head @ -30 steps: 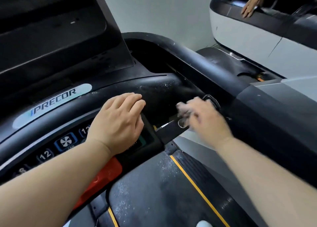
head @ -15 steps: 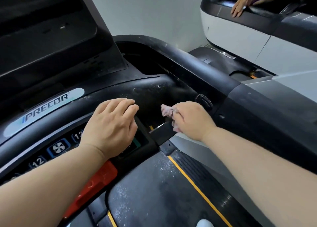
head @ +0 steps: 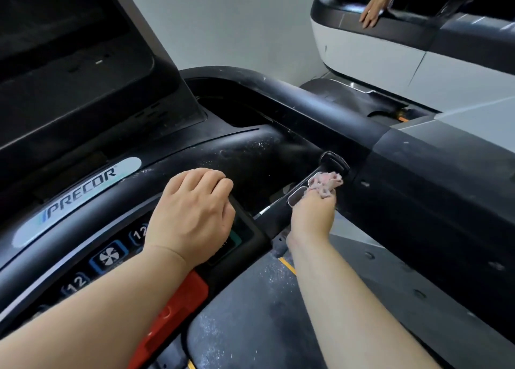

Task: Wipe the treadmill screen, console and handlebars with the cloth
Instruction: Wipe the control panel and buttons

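A black Precor treadmill console (head: 250, 156) fills the view, with a dark screen (head: 55, 34) at the upper left and a button strip (head: 111, 257) below the logo. My left hand (head: 192, 215) rests on the console's front bar, fingers curled over its edge. My right hand (head: 313, 215) grips a small pinkish cloth (head: 326, 183) and presses it onto the short black handlebar grip (head: 281, 209) with metal sensor pads, close to where it meets the side rail (head: 418, 187).
A red stop tab (head: 172, 313) hangs below the console. The dusty running belt (head: 245, 321) with a yellow edge line lies beneath. A white and black machine (head: 390, 62) stands at the upper right, with another person's hand (head: 373, 9) on it.
My right hand has slid the cloth along the handlebar grip toward the side rail, turning palm down over it. My left hand stays on the front bar.
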`<state>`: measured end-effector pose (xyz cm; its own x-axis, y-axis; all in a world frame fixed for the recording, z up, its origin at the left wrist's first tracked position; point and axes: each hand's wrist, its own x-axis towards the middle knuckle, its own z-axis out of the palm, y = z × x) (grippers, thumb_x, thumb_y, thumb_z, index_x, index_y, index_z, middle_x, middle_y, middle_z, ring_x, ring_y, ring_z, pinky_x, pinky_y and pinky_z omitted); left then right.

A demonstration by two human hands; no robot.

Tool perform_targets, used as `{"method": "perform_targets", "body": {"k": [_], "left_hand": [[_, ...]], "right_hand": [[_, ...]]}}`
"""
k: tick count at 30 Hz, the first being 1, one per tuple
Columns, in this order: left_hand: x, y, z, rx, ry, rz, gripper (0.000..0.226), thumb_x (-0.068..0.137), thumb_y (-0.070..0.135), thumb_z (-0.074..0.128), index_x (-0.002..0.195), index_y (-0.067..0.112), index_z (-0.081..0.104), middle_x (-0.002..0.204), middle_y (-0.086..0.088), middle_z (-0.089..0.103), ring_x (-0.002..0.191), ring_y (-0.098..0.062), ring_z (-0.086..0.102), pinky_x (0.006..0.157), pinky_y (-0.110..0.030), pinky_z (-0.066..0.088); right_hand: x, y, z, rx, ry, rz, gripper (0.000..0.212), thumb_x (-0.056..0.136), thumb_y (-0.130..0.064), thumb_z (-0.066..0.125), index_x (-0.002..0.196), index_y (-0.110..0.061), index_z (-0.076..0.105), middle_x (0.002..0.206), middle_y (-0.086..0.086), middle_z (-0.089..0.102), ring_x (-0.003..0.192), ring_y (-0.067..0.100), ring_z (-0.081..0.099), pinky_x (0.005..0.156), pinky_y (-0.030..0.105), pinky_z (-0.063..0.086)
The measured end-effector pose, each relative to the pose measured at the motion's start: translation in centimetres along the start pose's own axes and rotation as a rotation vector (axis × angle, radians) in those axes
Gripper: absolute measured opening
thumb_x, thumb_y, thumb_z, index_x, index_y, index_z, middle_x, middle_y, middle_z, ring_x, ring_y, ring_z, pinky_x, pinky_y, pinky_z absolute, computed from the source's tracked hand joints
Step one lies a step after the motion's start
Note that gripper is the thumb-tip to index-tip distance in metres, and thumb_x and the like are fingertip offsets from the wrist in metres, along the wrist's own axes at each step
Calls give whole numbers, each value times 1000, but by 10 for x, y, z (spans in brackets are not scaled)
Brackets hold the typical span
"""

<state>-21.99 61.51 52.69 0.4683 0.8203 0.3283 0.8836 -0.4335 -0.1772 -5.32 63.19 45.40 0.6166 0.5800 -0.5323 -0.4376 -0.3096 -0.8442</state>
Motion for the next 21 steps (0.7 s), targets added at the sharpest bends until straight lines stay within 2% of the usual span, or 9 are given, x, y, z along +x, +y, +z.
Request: {"method": "perform_targets", "body": {"k": [3,6,8,9,10,11,14,17,21], "left_hand": [[0,1,0,1,2,-1,29,87,23,42,94,11,67,102,-2,66,103,-28,59,95,-37,35],[0,0,1,7,1,-1,28,87,24,43,94,11,67,100,-2,66,101,-27,58,94,-36,34],[0,0,1,4,-6,-4,28,87,24,43,94,12,67,100,-1,66,101,-27,58,94,-36,33],[0,0,0,6,-9,-6,28,87,24,43,94,12,67,99,-1,66,101,-27,58,94,-36,33],[0,0,0,9,-16,-7,29,87,24,42,94,12,67,99,-1,66,100,-27,58,93,-36,33],[0,0,0,11,-22,-6,29,87,24,42,94,12,67,99,-1,66,100,-27,58,93,-37,34],[1,1,0,17,-25,-3,29,87,25,42,93,13,67,98,-1,66,100,-28,58,93,-37,34],[1,0,0,25,-45,-7,27,86,24,43,92,13,67,96,-1,66,99,-28,59,92,-37,34],[1,1,-3,21,-67,-12,30,86,26,40,91,14,67,95,-2,65,98,-28,59,92,-37,35]], "right_hand": [[26,-37,-14,218,-47,151,42,99,-10,36,137,4,42,139,28,45,126,44,45,101,46,41],[20,-43,-26,292,-97,212,41,100,-11,38,134,11,42,141,30,39,132,43,30,108,45,27],[-9,-26,-27,324,-198,294,29,101,-17,42,108,4,61,109,33,60,126,49,31,109,47,34],[-27,-15,-29,300,-257,353,28,101,-19,43,85,-4,59,79,25,57,95,25,17,99,45,44],[-45,-4,-35,249,-310,380,30,101,-19,45,73,-9,52,63,15,44,68,30,48,81,40,49],[-57,5,-44,203,-343,381,29,99,-16,48,71,-11,51,59,10,40,61,23,44,67,34,47],[-66,4,-72,-132,-319,50,29,96,-14,51,74,-28,61,71,2,58,63,18,56,57,28,47],[-35,-23,-66,-412,-285,-535,22,91,-19,47,93,-37,60,88,-11,63,81,11,60,74,33,54],[-15,-39,-21,-1128,-783,-930,20,85,-34,38,78,-30,57,70,-9,57,79,21,53,85,45,43]]}}
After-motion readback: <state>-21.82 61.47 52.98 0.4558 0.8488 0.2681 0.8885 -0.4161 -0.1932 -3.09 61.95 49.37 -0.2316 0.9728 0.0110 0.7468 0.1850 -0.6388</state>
